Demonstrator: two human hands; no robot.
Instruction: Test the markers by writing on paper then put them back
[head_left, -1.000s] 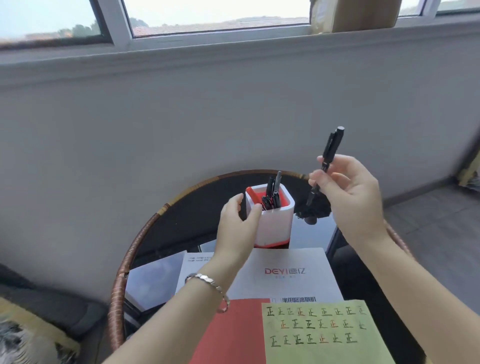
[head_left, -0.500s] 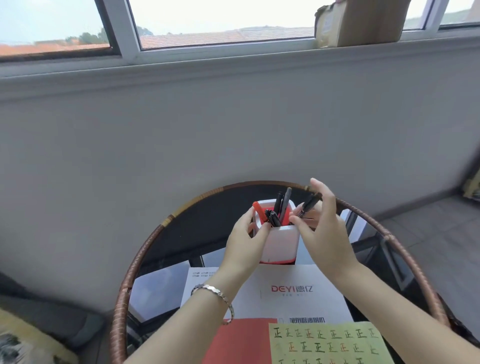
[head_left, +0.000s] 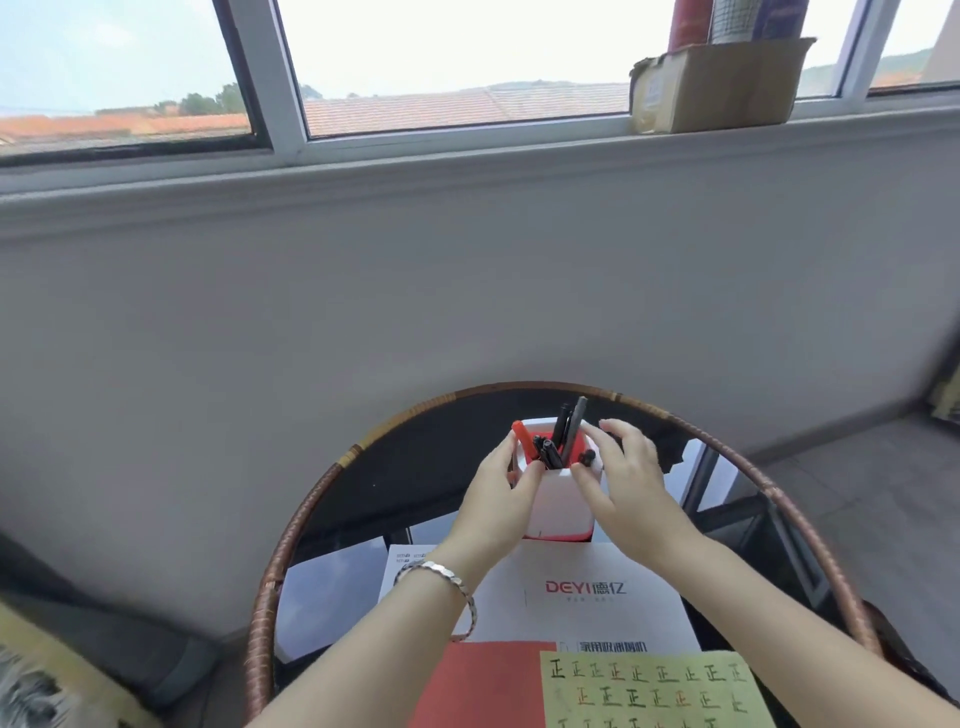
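Black marker (head_left: 587, 457) lowered into holder (head_left: 560, 501) | right grip (head_left: 628, 480) loose, fingers spread | left grip (head_left: 498, 493) clasps holder

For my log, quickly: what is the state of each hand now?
Left hand: grips the white pen holder.
Right hand: beside a black marker in the holder; whether it pinches it cannot be told.

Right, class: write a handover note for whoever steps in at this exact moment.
Left hand grips the pen holder on the table.
Right hand is at the end of a black marker sunk in the holder; pinch unclear.
Done: green paper carries rows of test marks; other markers stand in the holder.
Left: probably just releasing that marker.
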